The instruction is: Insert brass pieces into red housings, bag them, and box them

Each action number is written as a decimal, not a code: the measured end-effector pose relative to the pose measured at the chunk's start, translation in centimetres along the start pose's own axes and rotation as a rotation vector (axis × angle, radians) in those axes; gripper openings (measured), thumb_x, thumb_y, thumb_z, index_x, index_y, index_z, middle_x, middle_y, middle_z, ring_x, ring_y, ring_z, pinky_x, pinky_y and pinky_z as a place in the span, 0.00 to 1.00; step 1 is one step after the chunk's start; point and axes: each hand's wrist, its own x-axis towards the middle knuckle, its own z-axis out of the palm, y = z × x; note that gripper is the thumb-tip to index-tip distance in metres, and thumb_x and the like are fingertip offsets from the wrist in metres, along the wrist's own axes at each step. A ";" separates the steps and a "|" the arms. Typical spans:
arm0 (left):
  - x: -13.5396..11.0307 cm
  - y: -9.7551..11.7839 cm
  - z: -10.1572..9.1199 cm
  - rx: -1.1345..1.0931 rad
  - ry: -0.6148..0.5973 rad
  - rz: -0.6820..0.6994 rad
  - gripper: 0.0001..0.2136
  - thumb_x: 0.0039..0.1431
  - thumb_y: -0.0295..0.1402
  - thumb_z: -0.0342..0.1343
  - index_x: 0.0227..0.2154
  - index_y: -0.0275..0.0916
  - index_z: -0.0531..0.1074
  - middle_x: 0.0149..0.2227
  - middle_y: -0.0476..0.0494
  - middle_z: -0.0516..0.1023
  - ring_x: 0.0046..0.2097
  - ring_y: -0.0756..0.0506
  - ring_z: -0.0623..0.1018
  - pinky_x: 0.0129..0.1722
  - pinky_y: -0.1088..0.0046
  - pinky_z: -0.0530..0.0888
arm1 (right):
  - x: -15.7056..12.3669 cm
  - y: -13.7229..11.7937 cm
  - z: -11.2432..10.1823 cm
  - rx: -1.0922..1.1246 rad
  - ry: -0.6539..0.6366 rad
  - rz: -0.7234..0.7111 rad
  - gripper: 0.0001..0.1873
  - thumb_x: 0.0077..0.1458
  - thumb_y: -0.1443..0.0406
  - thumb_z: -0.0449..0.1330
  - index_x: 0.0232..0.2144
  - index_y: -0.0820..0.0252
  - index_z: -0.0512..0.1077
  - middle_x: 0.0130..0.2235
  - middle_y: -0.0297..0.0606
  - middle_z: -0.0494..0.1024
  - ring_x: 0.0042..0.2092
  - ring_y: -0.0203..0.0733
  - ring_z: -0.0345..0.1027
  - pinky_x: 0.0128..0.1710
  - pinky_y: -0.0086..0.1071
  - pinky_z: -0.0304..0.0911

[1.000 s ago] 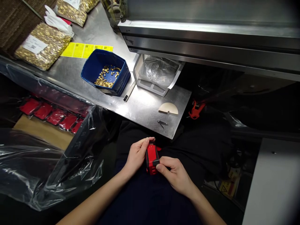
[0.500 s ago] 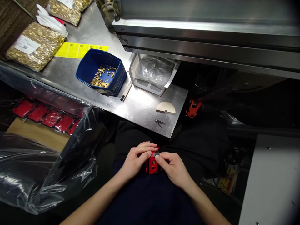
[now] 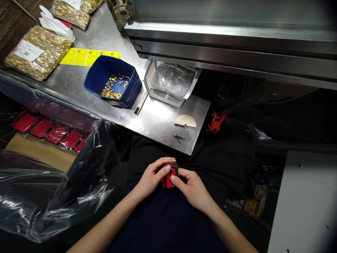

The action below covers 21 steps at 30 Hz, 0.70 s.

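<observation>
Over my lap I hold a small red and black plastic part (image 3: 169, 174) between both hands. My left hand (image 3: 151, 177) curls round its left side, fingers closed over the top. From the right, my right hand (image 3: 191, 189) pinches it with thumb and fingertips. Most of the part is hidden by my fingers. Just beyond my hands is the near edge of a steel table (image 3: 158, 123).
On the table stand a blue bin (image 3: 112, 84) of small brass pieces, a white holder with a plastic bag (image 3: 172, 82), a beige half-disc (image 3: 185, 121), small tweezers (image 3: 179, 137), yellow labels (image 3: 89, 57) and bags of brass pieces (image 3: 37, 56). A plastic-lined box of red parts (image 3: 50, 133) sits left.
Both hands turned the red part and closed more tightly over it, drawing it slightly up toward the table edge. More of the part is now covered by fingers.
</observation>
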 end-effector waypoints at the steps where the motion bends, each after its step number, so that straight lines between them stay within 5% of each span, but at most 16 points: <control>1: 0.1 0.0 0.1 0.001 0.025 0.002 0.14 0.66 0.41 0.58 0.50 0.44 0.80 0.55 0.44 0.81 0.59 0.38 0.76 0.62 0.62 0.68 | 0.2 0.0 0.0 0.007 -0.001 -0.002 0.16 0.63 0.53 0.60 0.34 0.58 0.80 0.32 0.34 0.80 0.35 0.42 0.70 0.37 0.32 0.63; 6: 0.8 -0.1 0.7 -0.042 0.153 -0.061 0.18 0.69 0.44 0.51 0.43 0.40 0.83 0.48 0.41 0.84 0.52 0.36 0.80 0.59 0.57 0.71 | 0.6 -0.2 0.2 0.019 -0.015 -0.004 0.15 0.62 0.54 0.61 0.33 0.58 0.80 0.31 0.34 0.80 0.36 0.42 0.71 0.39 0.32 0.64; 10: 0.5 0.3 0.1 -0.038 0.091 -0.100 0.24 0.72 0.49 0.43 0.54 0.42 0.79 0.54 0.39 0.81 0.56 0.35 0.78 0.63 0.51 0.67 | 1.0 -0.9 -0.1 0.121 -0.003 0.010 0.16 0.62 0.54 0.61 0.35 0.60 0.80 0.35 0.37 0.82 0.36 0.42 0.72 0.40 0.33 0.65; 15: -0.9 0.3 -0.8 -0.023 -0.133 0.165 0.34 0.62 0.44 0.63 0.68 0.50 0.60 0.71 0.42 0.61 0.70 0.34 0.62 0.70 0.55 0.60 | 1.7 -2.4 -1.0 0.364 -0.005 0.077 0.16 0.60 0.55 0.64 0.37 0.62 0.82 0.34 0.37 0.82 0.35 0.40 0.72 0.38 0.31 0.65; 21: -1.0 0.1 0.4 -0.056 -0.014 0.140 0.27 0.60 0.38 0.64 0.62 0.45 0.67 0.62 0.39 0.72 0.62 0.35 0.73 0.63 0.59 0.69 | 2.2 -2.6 -0.9 0.388 -0.013 0.125 0.18 0.60 0.52 0.64 0.34 0.62 0.80 0.30 0.34 0.79 0.30 0.35 0.67 0.33 0.28 0.61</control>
